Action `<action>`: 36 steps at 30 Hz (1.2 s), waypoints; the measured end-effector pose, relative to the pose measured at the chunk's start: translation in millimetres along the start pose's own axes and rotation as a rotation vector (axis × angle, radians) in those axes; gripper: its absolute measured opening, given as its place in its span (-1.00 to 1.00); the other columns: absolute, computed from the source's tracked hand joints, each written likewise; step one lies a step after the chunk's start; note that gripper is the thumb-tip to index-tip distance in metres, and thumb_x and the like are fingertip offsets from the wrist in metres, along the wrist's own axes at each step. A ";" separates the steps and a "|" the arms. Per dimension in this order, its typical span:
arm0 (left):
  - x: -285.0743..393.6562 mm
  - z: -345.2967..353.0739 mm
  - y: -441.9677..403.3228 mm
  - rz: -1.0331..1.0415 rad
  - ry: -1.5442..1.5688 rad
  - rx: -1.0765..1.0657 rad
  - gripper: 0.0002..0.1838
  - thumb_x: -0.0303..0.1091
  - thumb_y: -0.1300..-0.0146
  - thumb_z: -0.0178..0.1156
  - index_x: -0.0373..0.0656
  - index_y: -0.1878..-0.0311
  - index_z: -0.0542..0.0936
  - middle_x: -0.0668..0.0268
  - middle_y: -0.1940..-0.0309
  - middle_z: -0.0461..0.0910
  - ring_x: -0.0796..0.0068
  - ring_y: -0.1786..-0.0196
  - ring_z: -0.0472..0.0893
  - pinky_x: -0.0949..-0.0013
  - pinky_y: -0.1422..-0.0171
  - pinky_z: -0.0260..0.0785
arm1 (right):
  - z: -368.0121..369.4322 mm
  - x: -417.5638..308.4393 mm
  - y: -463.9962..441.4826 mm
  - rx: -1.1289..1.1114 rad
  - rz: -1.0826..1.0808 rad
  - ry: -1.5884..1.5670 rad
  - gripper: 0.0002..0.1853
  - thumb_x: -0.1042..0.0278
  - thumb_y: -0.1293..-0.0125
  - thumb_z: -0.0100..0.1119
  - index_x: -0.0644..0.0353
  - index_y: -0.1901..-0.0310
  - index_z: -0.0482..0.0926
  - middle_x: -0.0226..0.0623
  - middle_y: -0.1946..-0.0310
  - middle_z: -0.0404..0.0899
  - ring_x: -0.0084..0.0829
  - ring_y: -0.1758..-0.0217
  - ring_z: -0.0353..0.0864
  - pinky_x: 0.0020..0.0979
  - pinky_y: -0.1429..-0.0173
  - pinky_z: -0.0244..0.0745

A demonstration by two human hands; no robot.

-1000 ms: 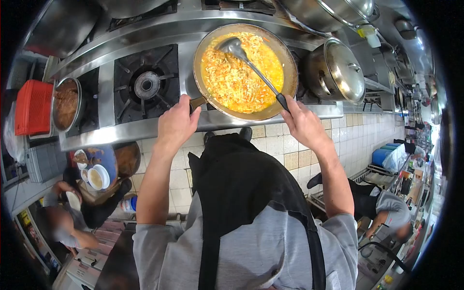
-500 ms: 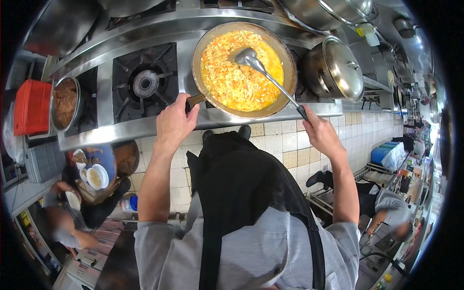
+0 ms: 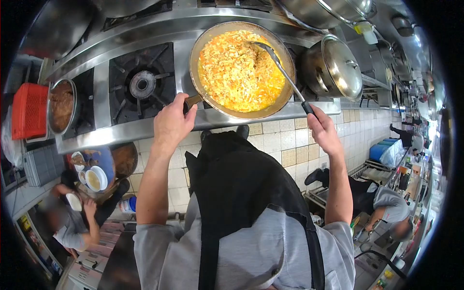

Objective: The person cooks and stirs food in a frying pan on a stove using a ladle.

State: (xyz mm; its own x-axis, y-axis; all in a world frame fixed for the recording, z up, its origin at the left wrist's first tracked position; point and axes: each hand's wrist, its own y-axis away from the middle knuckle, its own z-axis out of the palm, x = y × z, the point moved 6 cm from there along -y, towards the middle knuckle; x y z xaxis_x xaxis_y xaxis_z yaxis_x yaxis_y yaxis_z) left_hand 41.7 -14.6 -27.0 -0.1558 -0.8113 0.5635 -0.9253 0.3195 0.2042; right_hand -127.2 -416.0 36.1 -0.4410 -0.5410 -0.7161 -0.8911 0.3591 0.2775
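Observation:
A wide frying pan (image 3: 194, 72) sits on the stove, filled with a yellow and orange chopped food mixture (image 3: 232, 72) in liquid. My left hand (image 3: 173, 121) is closed around the pan's short handle (image 3: 192, 101). A metal ladle (image 3: 285, 72) with a black grip is held by my right hand (image 3: 323, 128). Its head is tilted, partly sunk in the food on the pan's right side, so the bowl is mostly hidden.
A bare gas burner (image 3: 142, 84) lies left of the pan; a lidded steel pot (image 3: 333, 67) stands close on the right. Farther left are a metal bowl of brown food (image 3: 62, 106) and a red basket (image 3: 28, 111). Two people (image 3: 77, 227) (image 3: 389, 205) work behind me.
The ladle's head has moved right and slightly up through the food, turning on its side. My right hand has shifted a little to the right. My left hand stays on the handle.

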 end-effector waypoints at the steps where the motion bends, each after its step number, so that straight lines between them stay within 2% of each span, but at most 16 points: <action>1: -0.9 0.2 0.3 -0.002 -0.001 0.000 -0.58 -0.04 -0.43 0.30 -0.05 -0.22 0.58 0.10 0.37 0.78 -0.10 0.19 0.79 -0.12 0.07 0.60 | 5.3 5.1 -1.9 0.000 0.062 -0.113 -0.57 0.23 -0.65 0.16 0.30 -0.39 0.56 -0.47 0.42 0.50 -0.62 0.50 0.43 -0.47 0.40 0.35; 3: -1.7 1.6 0.2 -0.003 -0.002 -0.001 -0.58 -0.05 -0.43 0.30 -0.05 -0.23 0.58 0.10 0.37 0.78 -0.09 0.20 0.79 -0.11 0.07 0.61 | 17.7 13.8 -4.1 0.002 0.188 -0.338 -0.59 0.23 -0.66 0.16 0.26 -0.38 0.57 -0.59 0.42 0.45 -0.72 0.56 0.32 -0.56 0.50 0.20; 4: -2.0 1.9 0.0 -0.006 0.001 -0.005 -0.58 -0.05 -0.43 0.30 -0.05 -0.23 0.58 0.10 0.37 0.78 -0.09 0.19 0.79 -0.11 0.06 0.61 | 24.4 15.5 -3.7 0.048 0.215 -0.423 -0.61 0.21 -0.66 0.16 0.20 -0.37 0.56 -0.61 0.44 0.41 -0.79 0.60 0.22 -0.63 0.58 0.06; 10: -2.8 4.2 -1.4 0.017 0.013 -0.001 -0.58 -0.07 -0.43 0.30 -0.06 -0.22 0.58 0.09 0.39 0.77 -0.09 0.21 0.79 -0.09 0.08 0.62 | 47.1 24.1 -5.9 0.142 0.289 -0.634 -0.57 0.20 -0.65 0.18 0.19 -0.40 0.49 -0.57 0.43 0.45 -0.74 0.64 0.24 -0.59 0.62 0.08; 14: 3.2 0.7 1.9 0.055 0.026 0.005 -0.60 -0.09 -0.43 0.31 -0.08 -0.20 0.58 0.10 0.41 0.77 -0.09 0.24 0.79 -0.07 0.11 0.62 | 68.8 23.9 -15.0 0.072 0.363 -0.787 -0.64 0.19 -0.64 0.18 0.18 -0.31 0.51 -0.47 0.42 0.48 -0.68 0.69 0.26 -0.53 0.67 0.06; 17: 5.1 1.5 1.9 0.060 0.038 0.006 -0.60 -0.09 -0.42 0.32 -0.08 -0.19 0.58 0.09 0.41 0.77 -0.08 0.24 0.79 -0.07 0.11 0.62 | 82.1 2.0 -30.0 0.009 0.354 -0.813 -0.69 0.21 -0.64 0.15 0.17 -0.25 0.54 -0.47 0.42 0.48 -0.67 0.70 0.25 -0.52 0.68 0.06; 18: 4.7 1.9 2.8 0.059 0.045 0.008 -0.60 -0.09 -0.42 0.32 -0.09 -0.18 0.58 0.09 0.40 0.77 -0.08 0.24 0.79 -0.07 0.11 0.62 | 84.6 -5.1 -35.2 -0.025 0.322 -0.770 -0.67 0.22 -0.65 0.12 0.19 -0.29 0.56 -0.46 0.40 0.49 -0.70 0.70 0.24 -0.55 0.66 0.06; 21: 6.8 -0.7 3.1 0.048 0.038 0.005 -0.60 -0.08 -0.42 0.32 -0.09 -0.18 0.58 0.09 0.39 0.77 -0.07 0.24 0.79 -0.08 0.10 0.62 | 87.4 -24.2 -49.1 -0.121 0.145 -0.356 -0.61 0.22 -0.66 0.11 0.27 -0.34 0.55 -0.43 0.35 0.58 -0.55 0.64 0.43 -0.47 0.55 0.31; 23: 6.2 -0.1 2.3 0.055 0.038 0.011 -0.59 -0.08 -0.42 0.32 -0.09 -0.18 0.58 0.09 0.39 0.77 -0.07 0.24 0.79 -0.08 0.10 0.62 | 85.9 -37.9 -52.9 -0.117 -0.126 -0.006 -0.55 0.28 -0.61 0.15 0.34 -0.40 0.50 -0.12 0.27 0.75 -0.11 0.37 0.74 -0.23 0.21 0.60; 25: 5.3 0.4 1.9 0.053 0.035 0.012 -0.59 -0.07 -0.41 0.32 -0.09 -0.18 0.58 0.09 0.40 0.77 -0.08 0.24 0.79 -0.08 0.10 0.62 | 83.0 -51.2 -43.2 -0.111 -0.308 0.205 -0.54 0.35 -0.57 0.19 0.36 -0.40 0.49 0.07 0.21 0.78 0.11 0.19 0.80 -0.11 0.04 0.65; 28: 4.7 0.6 1.5 0.040 0.032 0.013 -0.60 -0.08 -0.41 0.33 -0.08 -0.18 0.59 0.10 0.41 0.77 -0.08 0.24 0.79 -0.09 0.11 0.62 | 70.9 -71.4 -18.2 -0.215 -0.390 0.348 -0.48 0.42 -0.48 0.26 0.31 -0.43 0.48 0.21 0.17 0.72 0.20 0.11 0.76 -0.01 0.02 0.64; 31: 4.6 0.7 1.5 0.025 0.039 0.013 -0.60 -0.07 -0.40 0.34 -0.06 -0.17 0.60 0.12 0.41 0.77 -0.09 0.24 0.79 -0.09 0.12 0.62 | 57.9 -68.5 5.5 -0.256 -0.429 0.450 -0.43 0.44 -0.43 0.30 0.24 -0.46 0.48 0.17 0.19 0.72 0.22 0.13 0.73 0.05 0.04 0.63; 32: 5.1 0.1 1.3 0.010 0.035 0.008 -0.60 -0.07 -0.39 0.34 -0.05 -0.17 0.60 0.12 0.41 0.77 -0.09 0.24 0.79 -0.09 0.12 0.61 | 51.9 -70.6 13.6 -0.239 -0.424 0.498 -0.41 0.44 -0.41 0.32 0.15 -0.47 0.49 0.09 0.23 0.72 0.17 0.17 0.74 0.06 0.07 0.63; 36: 1.2 3.9 1.1 0.003 0.042 0.028 -0.60 -0.05 -0.39 0.35 0.00 -0.17 0.61 0.14 0.42 0.77 -0.09 0.25 0.79 -0.08 0.12 0.61 | 23.9 -65.0 40.9 -0.196 -0.408 0.596 -0.41 0.44 -0.38 0.34 0.10 -0.45 0.53 0.00 0.26 0.72 0.10 0.19 0.74 0.02 0.09 0.63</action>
State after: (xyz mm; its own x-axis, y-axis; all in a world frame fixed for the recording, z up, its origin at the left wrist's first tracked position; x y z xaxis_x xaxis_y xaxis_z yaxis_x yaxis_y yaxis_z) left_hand 39.1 -17.1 -29.3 -0.1449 -0.7890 0.5971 -0.9343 0.3078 0.1800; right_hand -132.4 -348.0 78.7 -0.0053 -0.9426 -0.3339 -0.9745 -0.0700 0.2131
